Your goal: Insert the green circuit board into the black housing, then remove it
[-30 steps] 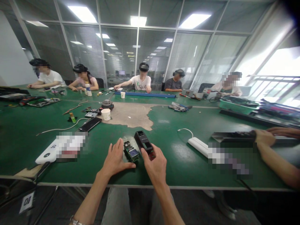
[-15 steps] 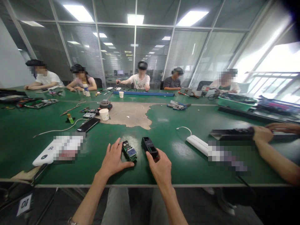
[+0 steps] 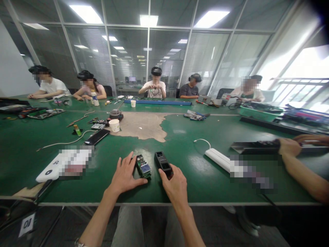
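Observation:
My left hand (image 3: pixel 125 175) rests on the green table with fingers spread. Its thumb and fingertips lie beside a green circuit board (image 3: pixel 144 167) with a small grey-blue screen; whether they press on it I cannot tell. To the right, my right hand (image 3: pixel 177 181) is closed around the near end of a black plastic casing (image 3: pixel 162 164) that has cut-out openings in its face. The board and the casing lie side by side, slightly apart, both tilted with their far ends to the left.
A white power strip (image 3: pixel 218 159) lies to the right, near another person's hands (image 3: pixel 290 147) on a dark metal channel (image 3: pixel 252 147). On the left are a partly blurred white object (image 3: pixel 48 169), a black phone (image 3: pixel 97 137) and a paper cup (image 3: pixel 114 125). Several people sit across the table.
My hands, the board and the casing have barely moved. Across the table, the person in the middle has brought both hands together in front of the chest.

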Tool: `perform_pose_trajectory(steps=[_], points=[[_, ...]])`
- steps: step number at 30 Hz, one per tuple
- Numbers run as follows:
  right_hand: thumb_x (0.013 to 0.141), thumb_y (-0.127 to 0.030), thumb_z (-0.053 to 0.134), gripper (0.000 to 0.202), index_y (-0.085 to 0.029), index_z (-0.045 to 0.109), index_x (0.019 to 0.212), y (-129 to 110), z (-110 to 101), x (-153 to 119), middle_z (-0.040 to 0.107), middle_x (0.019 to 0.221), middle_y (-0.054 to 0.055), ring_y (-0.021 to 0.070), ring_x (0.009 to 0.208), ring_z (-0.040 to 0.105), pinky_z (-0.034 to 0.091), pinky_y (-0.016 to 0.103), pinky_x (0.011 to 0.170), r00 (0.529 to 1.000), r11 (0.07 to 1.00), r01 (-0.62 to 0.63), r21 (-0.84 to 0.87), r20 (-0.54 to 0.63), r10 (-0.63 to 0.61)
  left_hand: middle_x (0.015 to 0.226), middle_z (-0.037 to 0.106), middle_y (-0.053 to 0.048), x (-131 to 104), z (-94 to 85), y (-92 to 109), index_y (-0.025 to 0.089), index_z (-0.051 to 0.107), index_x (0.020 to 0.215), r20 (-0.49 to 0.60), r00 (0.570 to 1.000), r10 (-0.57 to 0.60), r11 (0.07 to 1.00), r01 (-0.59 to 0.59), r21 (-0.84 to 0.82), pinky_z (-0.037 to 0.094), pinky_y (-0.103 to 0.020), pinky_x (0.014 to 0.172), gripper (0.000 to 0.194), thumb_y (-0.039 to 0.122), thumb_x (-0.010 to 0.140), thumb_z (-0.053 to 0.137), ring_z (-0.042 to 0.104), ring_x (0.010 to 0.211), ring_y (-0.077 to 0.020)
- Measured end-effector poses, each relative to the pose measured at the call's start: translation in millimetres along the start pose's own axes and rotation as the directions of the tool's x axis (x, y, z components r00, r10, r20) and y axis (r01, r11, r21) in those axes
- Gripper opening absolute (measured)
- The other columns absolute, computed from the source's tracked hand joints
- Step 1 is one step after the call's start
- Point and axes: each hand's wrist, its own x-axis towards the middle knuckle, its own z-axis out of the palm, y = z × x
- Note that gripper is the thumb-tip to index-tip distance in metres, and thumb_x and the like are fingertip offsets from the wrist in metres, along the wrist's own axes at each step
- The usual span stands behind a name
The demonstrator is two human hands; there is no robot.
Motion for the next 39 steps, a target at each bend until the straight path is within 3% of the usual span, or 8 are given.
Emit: perform_pose_trajectory(steps=[5,10,16,20,23,28,33,39], points=[[0.084,-0.048,0.059,0.038,-0.017,0.066,0.105,-25,-10,3,0.068,0.095,0.009,0.0189,0.076,0.061,0.048,0.03,0.073,0.999,0.982,-0.039,0.183,-0.023,0.044,0.158,0.02,-0.018,-1,-0.1,0,0.018,0.027,0.148,-0.017,1.0,0.017,1.0,-0.017,-0.003,0.011,-0.058,0.117,0.11,0.086,0.065,0.052,0.022,0.145,-0.0348],[0.083,-0.045,0.06,0.037,-0.016,0.067,0.105,-55,-5,1,0.068,0.095,0.009,0.0173,0.072,0.061,0.049,0.028,0.068,1.0,0.959,0.015,0.281,-0.024,-0.009,0.157,0.023,-0.018,-2,1.8,0,0.018,0.033,0.144,-0.045,0.999,0.007,1.0,-0.008,-0.015,0.012,-0.057,0.117,0.107,0.083,0.063,0.056,0.022,0.144,-0.0346],[0.084,-0.04,0.06,0.031,-0.017,0.066,0.104,-71,8,-4,0.067,0.095,0.009,0.0182,0.078,0.061,0.049,0.029,0.072,0.997,0.963,0.06,0.262,0.036,-0.072,0.156,0.026,-0.014,-3,0.0,0,0.023,0.043,0.136,-0.052,0.998,0.025,1.0,-0.026,-0.016,0.012,-0.059,0.116,0.087,0.072,0.068,0.063,0.028,0.142,-0.0343],[0.084,-0.039,0.06,0.031,-0.018,0.064,0.107,-75,13,-4,0.066,0.099,0.008,0.0205,0.088,0.061,0.047,0.031,0.079,0.994,0.978,0.072,0.195,0.062,-0.086,0.157,0.025,-0.013,-3,-0.9,-1,0.024,0.043,0.136,-0.043,0.999,0.03,0.999,-0.031,-0.026,0.012,-0.06,0.116,0.083,0.069,0.069,0.063,0.027,0.142,-0.0341],[0.083,-0.039,0.062,0.032,-0.018,0.063,0.107,-78,15,-5,0.066,0.098,0.008,0.0223,0.091,0.061,0.047,0.032,0.082,0.992,0.987,0.077,0.141,0.092,-0.09,0.157,0.023,-0.016,-3,0.4,-2,0.022,0.035,0.142,-0.036,0.999,0.02,0.999,-0.021,-0.03,0.012,-0.06,0.116,0.09,0.065,0.069,0.064,0.026,0.143,-0.0348],[0.083,-0.038,0.062,0.034,-0.019,0.062,0.112,-79,16,-9,0.064,0.098,0.008,0.0232,0.093,0.062,0.046,0.032,0.082,0.988,0.997,0.059,0.05,0.139,-0.065,0.158,0.012,-0.023,-3,5.1,-5,0.01,0.008,0.151,-0.037,0.999,0.002,1.0,-0.003,-0.027,0.01,-0.057,0.116,0.115,0.063,0.067,0.064,0.017,0.146,-0.0356],[0.083,-0.038,0.062,0.035,-0.019,0.061,0.112,-79,14,-11,0.064,0.099,0.008,0.0234,0.094,0.062,0.046,0.031,0.081,0.985,0.998,0.055,-0.002,0.165,-0.054,0.16,0.005,-0.021,-2,6.5,-5,0.012,-0.011,0.151,-0.042,0.999,0.002,0.999,-0.004,-0.041,0.01,-0.056,0.117,0.125,0.062,0.065,0.064,0.013,0.147,-0.0344],[0.082,-0.038,0.063,0.031,-0.022,0.062,0.109,-77,11,-12,0.064,0.099,0.006,0.0225,0.093,0.062,0.045,0.03,0.081,0.976,0.997,0.048,-0.064,0.213,-0.034,0.16,0.004,-0.02,-3,3.0,-2,0.013,-0.02,0.149,-0.052,0.999,0.017,0.999,-0.019,-0.042,0.01,-0.058,0.116,0.126,0.054,0.065,0.065,0.015,0.146,-0.0346]])
